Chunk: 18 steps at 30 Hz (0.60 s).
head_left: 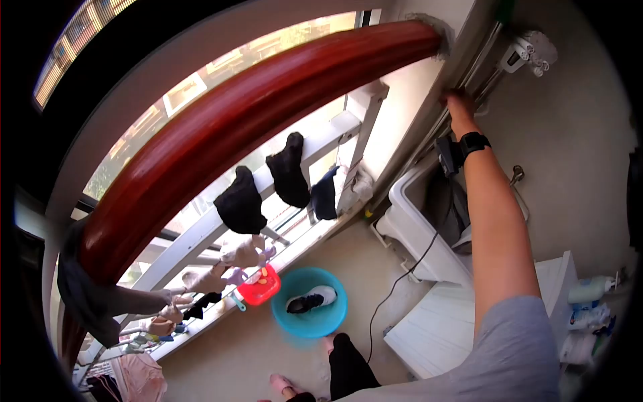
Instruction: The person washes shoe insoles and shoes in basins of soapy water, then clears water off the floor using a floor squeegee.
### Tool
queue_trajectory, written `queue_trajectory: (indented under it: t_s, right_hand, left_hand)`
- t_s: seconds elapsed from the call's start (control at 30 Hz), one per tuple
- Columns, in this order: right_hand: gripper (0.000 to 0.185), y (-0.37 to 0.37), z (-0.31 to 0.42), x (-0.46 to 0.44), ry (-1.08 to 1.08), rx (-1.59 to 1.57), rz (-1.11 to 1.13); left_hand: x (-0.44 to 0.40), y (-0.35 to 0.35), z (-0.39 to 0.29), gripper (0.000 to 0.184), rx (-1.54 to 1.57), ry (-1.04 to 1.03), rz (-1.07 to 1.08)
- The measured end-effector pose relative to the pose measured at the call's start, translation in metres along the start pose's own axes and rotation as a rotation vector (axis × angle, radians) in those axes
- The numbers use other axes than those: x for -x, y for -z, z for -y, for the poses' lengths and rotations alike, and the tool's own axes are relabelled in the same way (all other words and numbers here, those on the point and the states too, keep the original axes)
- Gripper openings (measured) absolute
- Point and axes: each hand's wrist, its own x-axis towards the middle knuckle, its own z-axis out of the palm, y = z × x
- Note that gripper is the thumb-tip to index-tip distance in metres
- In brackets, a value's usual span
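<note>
My right arm stretches up toward the wall corner, with a black band and a small dark device at the wrist. My right hand [459, 108] is at the long thin poles [478, 67] leaning there, its dim fingers seemingly curled round one. My left hand is out of view. Below the forearm is a white sink [410, 218] with something dark in it. On the floor stands a blue basin [342, 315] holding a dark shoe with white parts [312, 300].
Black socks [288, 171] and other laundry hang along the window railing [211, 238], under a thick red beam [261, 94]. A red dustpan-like item [260, 285] lies by the basin. A black cord [382, 305] crosses the floor. Bottles [589, 289] stand beside a white cabinet [429, 321].
</note>
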Motion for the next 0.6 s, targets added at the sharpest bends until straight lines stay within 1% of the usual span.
queue_trajectory:
  t_s: [0.03,0.07,0.1,0.13,0.2,0.23,0.27,0.3,0.37,0.4,0.43,0.5,0.53,0.57,0.6]
  right_hand:
    - [0.019,-0.003,-0.013,0.005,-0.029,-0.214,0.109]
    - [0.024,-0.004,-0.015,0.025,-0.033,-0.326,0.225]
    - [0.029,-0.007,-0.006,0.048,-0.041,-0.444,0.343]
    - [0.029,-0.014,-0.003,0.066,-0.079,-0.437,0.361]
    - [0.034,-0.033,0.010,0.099,0.030,-0.428,0.390]
    - [0.034,-0.038,0.023,0.123,-0.009,-0.423,0.407]
    - [0.032,-0.042,0.044,0.143,0.018,-0.477,0.322]
    - [0.034,-0.041,0.066,0.157,0.054,-0.533,0.233]
    - [0.032,-0.024,0.104,0.178,0.146,-0.635,0.240]
    - [0.023,-0.013,0.114,0.182,0.256,-0.582,0.208]
    - [0.020,-0.001,0.125,0.188,0.365,-0.531,0.175]
    - [0.022,0.035,0.178,0.231,0.390,-0.707,0.502]
    - [0.025,0.037,0.189,0.227,0.370,-0.630,0.356]
    - [0.032,0.040,0.198,0.222,0.350,-0.548,0.211]
    - [0.032,0.051,0.217,0.229,0.348,-0.552,0.234]
  left_hand:
    - [-0.019,-0.011,0.019,0.028,0.063,0.047,0.025]
    - [-0.035,-0.026,0.041,0.027,0.130,0.102,0.051]
    - [-0.030,-0.031,0.047,0.026,0.200,0.163,0.071]
    - [-0.028,-0.033,0.054,0.026,0.162,0.133,0.083]
    - [-0.022,-0.028,0.031,0.026,0.193,0.096,0.106]
    - [-0.019,-0.024,0.026,0.026,0.207,0.095,0.125]
    - [-0.017,-0.023,0.025,0.026,0.197,0.089,0.113]
    - [-0.016,-0.021,0.026,0.026,0.190,0.076,0.097]
    - [-0.012,-0.018,0.033,0.025,0.189,0.091,0.084]
    - [-0.010,-0.017,0.037,0.025,0.190,0.083,0.067]
    - [-0.006,-0.016,0.040,0.025,0.196,0.102,0.066]
    - [0.002,-0.013,0.050,0.025,0.221,0.057,0.033]
    - [0.007,-0.012,0.056,0.025,0.231,0.080,0.027]
    - [0.011,-0.013,0.063,0.025,0.251,0.059,0.025]
    - [0.015,-0.013,0.067,0.026,0.274,0.034,0.023]
